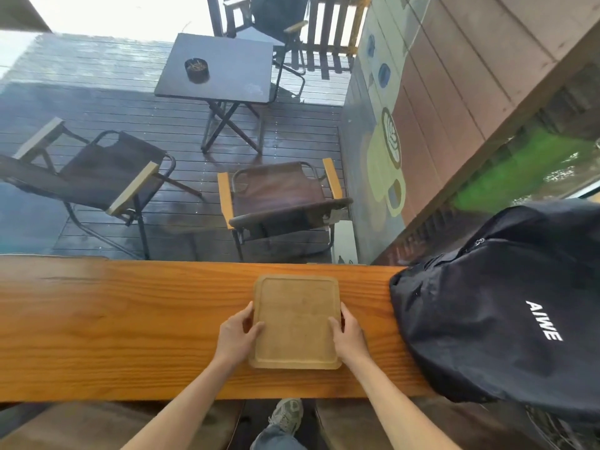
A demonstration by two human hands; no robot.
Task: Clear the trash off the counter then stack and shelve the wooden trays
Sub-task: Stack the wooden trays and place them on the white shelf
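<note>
Tray (296,323) lies flat mid-bench (130,319); my left hand (235,336) and right hand (349,334) pinch its side rims, thumbs on top. I'd lift level, clear of the black bag (506,306).

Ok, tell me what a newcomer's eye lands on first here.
First the pale wooden tray in the middle of the orange wooden counter, gripped on its sides by the left hand and right hand. Then the black backpack lettered AIWE at the counter's right end. Outside, a black ashtray sits on the folding table.
</note>
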